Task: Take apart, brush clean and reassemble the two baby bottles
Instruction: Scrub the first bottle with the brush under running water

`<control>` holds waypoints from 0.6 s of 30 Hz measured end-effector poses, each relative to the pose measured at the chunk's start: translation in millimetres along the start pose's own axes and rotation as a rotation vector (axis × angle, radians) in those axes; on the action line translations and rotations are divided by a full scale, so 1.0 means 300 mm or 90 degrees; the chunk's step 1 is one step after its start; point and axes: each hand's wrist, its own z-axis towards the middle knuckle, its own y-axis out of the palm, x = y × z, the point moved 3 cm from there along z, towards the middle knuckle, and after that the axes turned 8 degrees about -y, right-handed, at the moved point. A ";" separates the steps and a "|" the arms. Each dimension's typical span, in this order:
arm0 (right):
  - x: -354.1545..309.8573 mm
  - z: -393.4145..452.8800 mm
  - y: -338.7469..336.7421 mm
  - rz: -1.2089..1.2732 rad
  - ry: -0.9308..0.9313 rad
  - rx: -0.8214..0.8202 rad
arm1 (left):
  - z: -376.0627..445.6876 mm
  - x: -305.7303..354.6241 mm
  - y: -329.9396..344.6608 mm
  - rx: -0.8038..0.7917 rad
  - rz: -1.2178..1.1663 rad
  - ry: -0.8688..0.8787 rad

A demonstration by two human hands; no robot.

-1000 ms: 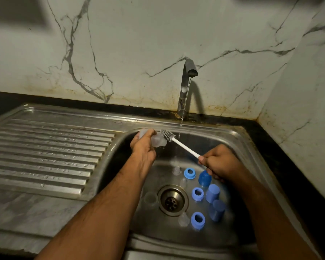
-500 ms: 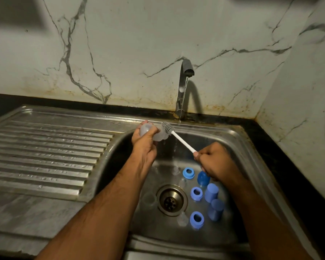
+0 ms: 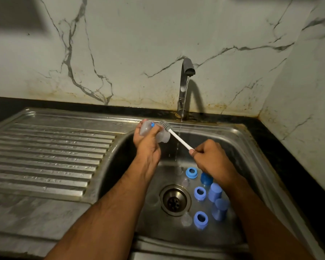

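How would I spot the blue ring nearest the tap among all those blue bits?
Look in the steel sink basin, right of the round drain. Of the three blue rings, it is the farthest back, just below the right hand. It is a brighter blue than the other two, and closest to the falling water.

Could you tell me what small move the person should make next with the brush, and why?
Probably slide the bottle brush into the bottle's open mouth. The left hand grips the clear bottle on its side, the bristles sit just outside its rim, and the right hand holds the white handle, already aimed that way.
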 end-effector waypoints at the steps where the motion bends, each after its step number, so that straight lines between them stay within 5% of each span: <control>1: 0.003 -0.002 -0.004 0.018 0.001 -0.008 | 0.009 0.006 -0.005 -0.006 -0.010 0.007; 18: -0.003 -0.031 -0.023 0.002 0.018 -0.039 | 0.023 0.005 -0.024 0.051 -0.053 -0.026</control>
